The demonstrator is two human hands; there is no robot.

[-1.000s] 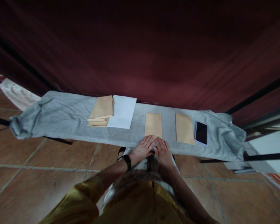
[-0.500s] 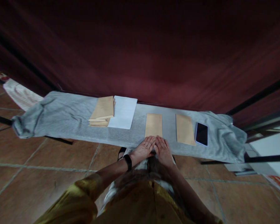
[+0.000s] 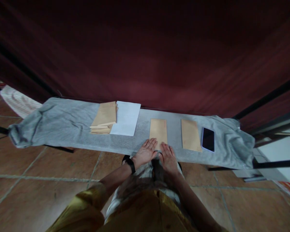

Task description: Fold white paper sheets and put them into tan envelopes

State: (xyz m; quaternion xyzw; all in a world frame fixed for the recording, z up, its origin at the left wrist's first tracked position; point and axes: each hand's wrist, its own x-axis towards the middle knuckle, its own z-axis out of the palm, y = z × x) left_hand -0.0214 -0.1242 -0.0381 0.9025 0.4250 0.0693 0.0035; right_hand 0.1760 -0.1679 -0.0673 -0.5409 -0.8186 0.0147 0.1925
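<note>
The middle envelope (image 3: 158, 128) lies flat on the gray cloth (image 3: 123, 141), reaching away beyond the fingertips — the left hand (image 3: 146, 152) and right hand (image 3: 168, 158) rest flat on its near end, slightly apart, gripping nothing — while another envelope (image 3: 191, 135) lies just right of the right hand.

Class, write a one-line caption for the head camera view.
Two hands press on a brown envelope, beside a phone and more envelopes on grey cloth.
</note>
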